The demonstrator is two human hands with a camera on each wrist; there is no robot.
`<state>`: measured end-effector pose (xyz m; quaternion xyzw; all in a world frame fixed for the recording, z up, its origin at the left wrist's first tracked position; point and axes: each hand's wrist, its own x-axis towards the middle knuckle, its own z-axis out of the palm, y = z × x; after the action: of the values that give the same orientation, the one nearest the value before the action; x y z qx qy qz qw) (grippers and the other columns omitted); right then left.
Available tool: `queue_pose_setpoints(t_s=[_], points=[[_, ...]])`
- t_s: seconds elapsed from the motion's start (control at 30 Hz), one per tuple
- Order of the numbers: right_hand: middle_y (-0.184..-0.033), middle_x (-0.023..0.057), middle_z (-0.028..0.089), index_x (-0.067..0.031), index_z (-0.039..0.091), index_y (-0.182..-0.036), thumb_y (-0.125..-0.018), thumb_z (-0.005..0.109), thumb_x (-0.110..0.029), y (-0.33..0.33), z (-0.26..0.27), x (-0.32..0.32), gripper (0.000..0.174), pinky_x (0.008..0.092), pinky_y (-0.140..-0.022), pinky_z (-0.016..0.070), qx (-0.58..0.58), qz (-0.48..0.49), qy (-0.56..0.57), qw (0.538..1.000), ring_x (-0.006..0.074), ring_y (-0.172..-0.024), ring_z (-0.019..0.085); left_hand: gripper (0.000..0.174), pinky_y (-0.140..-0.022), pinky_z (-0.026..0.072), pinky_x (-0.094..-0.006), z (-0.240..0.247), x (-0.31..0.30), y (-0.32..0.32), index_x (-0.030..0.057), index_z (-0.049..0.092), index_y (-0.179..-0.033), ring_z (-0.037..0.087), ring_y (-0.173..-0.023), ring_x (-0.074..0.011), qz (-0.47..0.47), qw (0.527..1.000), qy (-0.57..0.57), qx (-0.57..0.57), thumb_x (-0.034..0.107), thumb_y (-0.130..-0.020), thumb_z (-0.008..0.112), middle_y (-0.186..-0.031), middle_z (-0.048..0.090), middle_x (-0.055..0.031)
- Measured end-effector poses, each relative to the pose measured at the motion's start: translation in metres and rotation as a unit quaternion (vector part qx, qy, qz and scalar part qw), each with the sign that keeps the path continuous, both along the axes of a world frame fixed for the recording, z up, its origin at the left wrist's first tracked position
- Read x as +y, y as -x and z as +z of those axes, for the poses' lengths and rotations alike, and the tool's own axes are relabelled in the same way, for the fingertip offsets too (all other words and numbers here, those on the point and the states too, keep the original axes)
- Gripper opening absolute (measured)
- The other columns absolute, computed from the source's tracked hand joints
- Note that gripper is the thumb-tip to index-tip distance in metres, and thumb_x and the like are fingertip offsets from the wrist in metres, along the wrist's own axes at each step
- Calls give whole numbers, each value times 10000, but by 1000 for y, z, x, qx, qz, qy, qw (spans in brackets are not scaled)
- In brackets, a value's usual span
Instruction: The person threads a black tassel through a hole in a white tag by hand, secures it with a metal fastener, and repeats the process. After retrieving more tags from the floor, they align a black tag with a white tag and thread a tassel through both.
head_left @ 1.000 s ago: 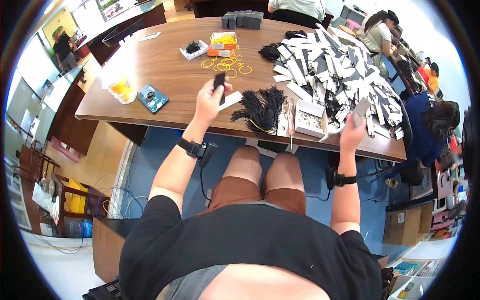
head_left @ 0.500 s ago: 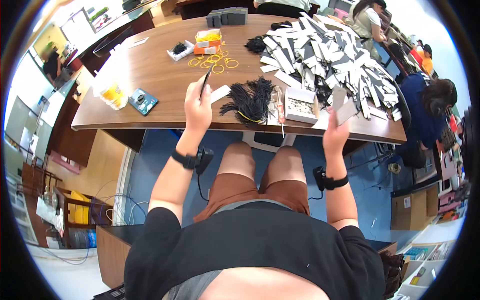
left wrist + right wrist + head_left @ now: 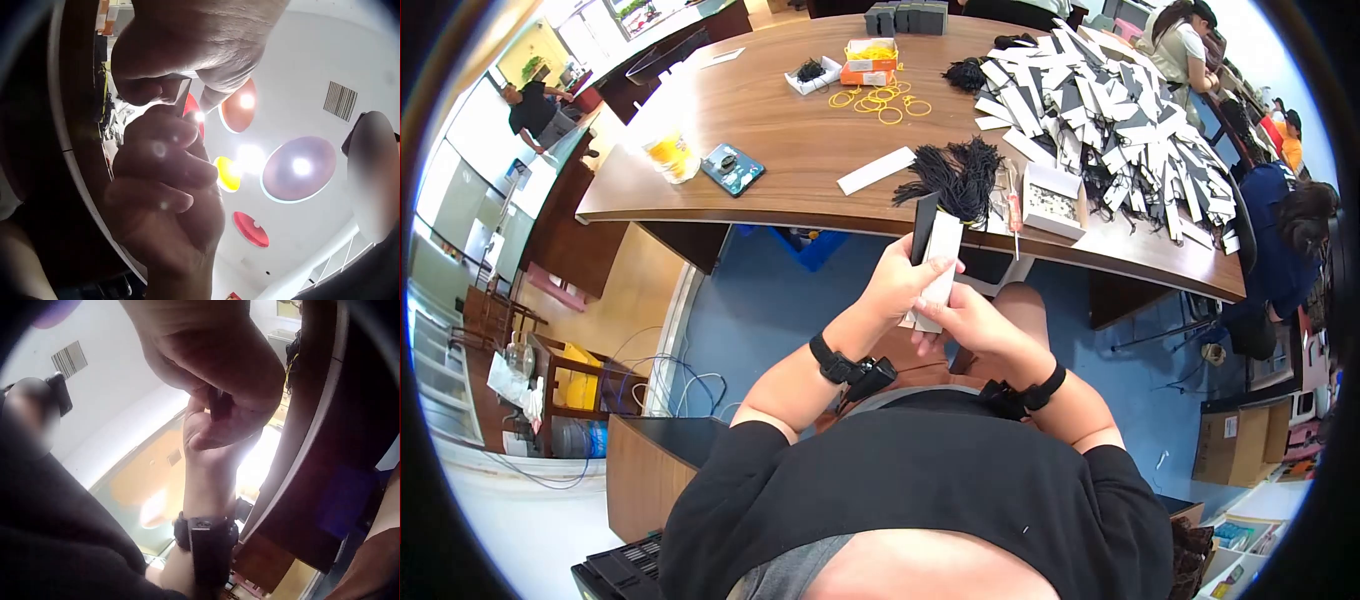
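My two hands meet above the lap, just in front of the table edge. A black card strip (image 3: 922,228) stands upright in my left hand (image 3: 897,283), pinched between thumb and fingers. White card strips (image 3: 943,248) lie right beside it, stacked close together. My right hand (image 3: 980,318) grips their lower end, its thumb across the front. In the left wrist view a thin card edge (image 3: 183,97) shows between the hands. Fingers hide most of the stack's lower part.
A large heap of white and black strips (image 3: 1090,120) covers the table's right side. Nearer lie a black string bundle (image 3: 955,175), a screwdriver (image 3: 1013,208), a white box (image 3: 1055,200) of small pieces and a loose white strip (image 3: 876,171). Yellow rubber bands (image 3: 885,100) and a phone (image 3: 733,169) are further left.
Both hands have drawn inward and down from over the table, now joined over the lap. The strips from the right hand are now against the left hand's black strip.
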<state>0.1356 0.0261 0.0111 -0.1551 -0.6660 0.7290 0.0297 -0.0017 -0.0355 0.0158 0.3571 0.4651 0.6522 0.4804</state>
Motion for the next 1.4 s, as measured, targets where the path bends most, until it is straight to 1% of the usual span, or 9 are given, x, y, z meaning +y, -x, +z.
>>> queue_pose_setpoints(t_s=[0.07, 0.13, 0.3, 0.43, 0.63, 0.8, 0.93, 1.07, 1.4], points=[[-746, 124, 647, -1, 589, -908, -921, 536, -315, -2, -2, 10, 318, 357, -597, 510, 7, 15, -205, 979, 225, -657, 656, 319, -691, 473, -250, -9, 0, 3, 14, 549, -1145, 573, -777, -99, 0, 1000, -15, -14, 151, -866, 619, -849, 622, -43], [-741, 130, 643, -34, 622, -839, -840, 622, -349, -6, 17, 10, 315, 363, -639, 500, -142, -120, -508, 841, 284, -674, 633, 263, -702, 481, -276, -21, 3, 9, -4, 511, -1132, 602, -775, -164, 74, 991, -40, 105, 80, -883, 531, -874, 618, -102], [-822, 84, 621, -17, 617, -997, -769, 712, -172, 0, 15, 18, 291, 283, -616, 475, 115, -329, -310, 885, 150, -681, 587, 484, -635, 485, -340, -17, 10, -6, 29, 453, -1244, 585, -735, -308, 241, 726, -80, 639, 78, -778, 577, -909, 530, -156], [-785, 40, 619, 12, 616, -994, -831, 663, -160, 12, -9, 20, 242, 251, -619, 467, 144, -362, -196, 900, 93, -664, 555, 654, -594, 487, -349, -14, 14, -14, 56, 425, -1302, 584, -708, -267, 260, 682, -80, 679, 101, -689, 650, -919, 517, -116], [-891, 9, 646, -23, 637, -1059, -925, 554, -174, 10, -4, 25, 218, 189, -567, 394, 199, -402, 23, 894, 35, -711, 535, 706, -626, 498, -361, -5, 8, -5, 81, 432, -1305, 596, -764, -288, 192, 698, -11, 690, 100, -646, 686, -910, 541, -121], [-1076, 168, 616, 31, 509, -1163, -959, 415, -174, -14, 8, 54, 304, 376, -892, 460, 328, -352, 259, 837, 270, -997, 596, 579, -764, 498, -333, -20, 7, 21, 60, 474, -1262, 610, -890, -300, 231, 743, 18, 628, 59, -704, 628, -1070, 572, -181], [-1089, 173, 596, 29, 465, -1204, -947, 397, -179, -33, 8, 59, 338, 393, -909, 460, 272, -254, 360, 856, 284, -1015, 585, 250, -533, 416, -183, -7, 7, 30, 3, 572, -1007, 490, -603, -44, 55, 995, 50, 65, 199, -860, 618, -799, 574, -15], [-1097, 155, 589, 23, 466, -1207, -938, 396, -165, -29, 12, 48, 336, 389, -912, 460, 264, -262, 298, 879, 272, -1014, 582, 246, -463, 331, -158, 9, 11, -6, 56, 606, -952, 424, -529, -16, -77, 989, 95, 82, 249, -823, 686, -719, 542, 44], [-944, 84, 631, -15, 549, -1081, -942, 499, -117, -32, -26, 34, 179, 297, -801, 481, 256, -383, 202, 864, 155, -849, 608, 126, -595, 361, -191, -46, 24, -29, 35, 552, -866, 404, -667, -33, 14, 983, -22, 184, 108, -849, 653, -734, 496, 41]])
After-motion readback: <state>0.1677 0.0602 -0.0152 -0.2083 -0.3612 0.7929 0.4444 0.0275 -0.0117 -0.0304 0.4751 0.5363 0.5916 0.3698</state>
